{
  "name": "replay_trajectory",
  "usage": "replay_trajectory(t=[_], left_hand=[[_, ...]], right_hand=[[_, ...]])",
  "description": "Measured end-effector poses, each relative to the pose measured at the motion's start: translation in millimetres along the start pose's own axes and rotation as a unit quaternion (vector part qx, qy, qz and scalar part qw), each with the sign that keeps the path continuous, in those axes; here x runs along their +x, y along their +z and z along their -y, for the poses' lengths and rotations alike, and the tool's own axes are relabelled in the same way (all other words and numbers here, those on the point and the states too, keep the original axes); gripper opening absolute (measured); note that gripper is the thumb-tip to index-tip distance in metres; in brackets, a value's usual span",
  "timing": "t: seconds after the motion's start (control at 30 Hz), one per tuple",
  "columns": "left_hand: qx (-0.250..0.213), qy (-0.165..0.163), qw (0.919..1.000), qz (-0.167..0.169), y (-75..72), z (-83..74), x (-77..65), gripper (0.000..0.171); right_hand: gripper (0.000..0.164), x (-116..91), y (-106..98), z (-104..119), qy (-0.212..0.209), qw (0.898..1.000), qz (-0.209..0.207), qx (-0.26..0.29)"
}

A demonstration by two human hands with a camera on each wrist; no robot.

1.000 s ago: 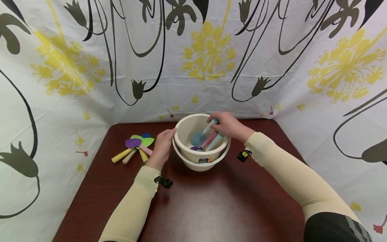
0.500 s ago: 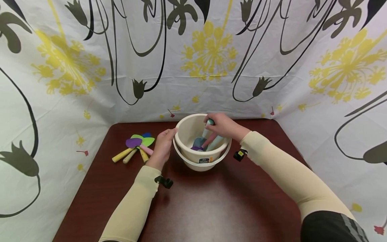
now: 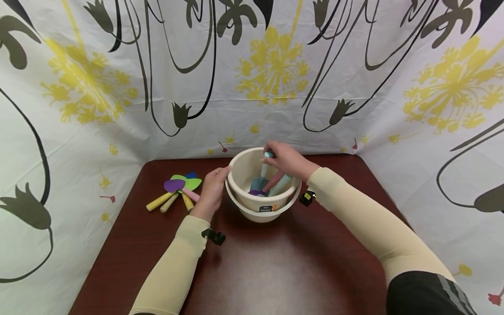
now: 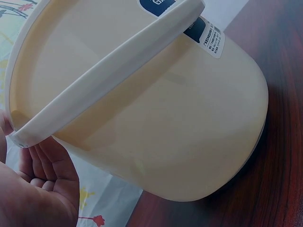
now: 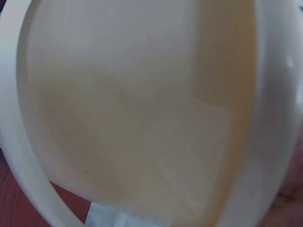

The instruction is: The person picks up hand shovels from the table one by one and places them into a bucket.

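On dark table (image 3: pixel 283 267), bucket (image 3: pixel 252 201) (left hand (image 3: pixel 211 188) gripping), flowered cloth (image 3: pixel 236 83) around

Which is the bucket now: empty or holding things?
Holding things: the head view shows a pink handle, a pale green handle and a blue tool inside the bucket; the right hand grips the blue tool.

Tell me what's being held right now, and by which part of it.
The right grip holds a blue-headed utensil near the top of its pale handle; the left grip holds the bucket by its rim.
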State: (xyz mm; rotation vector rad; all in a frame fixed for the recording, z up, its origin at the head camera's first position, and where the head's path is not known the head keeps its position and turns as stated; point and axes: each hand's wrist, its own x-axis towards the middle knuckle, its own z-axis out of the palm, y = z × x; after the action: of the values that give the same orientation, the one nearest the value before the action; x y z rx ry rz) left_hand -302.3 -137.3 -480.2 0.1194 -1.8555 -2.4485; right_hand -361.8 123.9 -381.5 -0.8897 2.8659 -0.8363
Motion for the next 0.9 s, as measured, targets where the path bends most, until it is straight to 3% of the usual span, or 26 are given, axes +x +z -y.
replay_trajectory(t=[0.3,0.7,0.9], left_hand=[[-0.006,-0.002,1.0,0.002,-0.4,0.2,0.9,0.036],[-0.015,-0.002,0.9999,0.004,-0.7,2.0,2.7,0.032],[-0.016,0.0,0.9999,0.004,-0.9,2.7,2.7,0.032]], right_hand=[[0.03,11,3,2,-0.013,1.0,-0.025,-0.002],[0.02,24,4,14,0.001,0.999,-0.04,-0.037],[0.014,21,-1,14,-0.018,0.998,-0.045,-0.035]])
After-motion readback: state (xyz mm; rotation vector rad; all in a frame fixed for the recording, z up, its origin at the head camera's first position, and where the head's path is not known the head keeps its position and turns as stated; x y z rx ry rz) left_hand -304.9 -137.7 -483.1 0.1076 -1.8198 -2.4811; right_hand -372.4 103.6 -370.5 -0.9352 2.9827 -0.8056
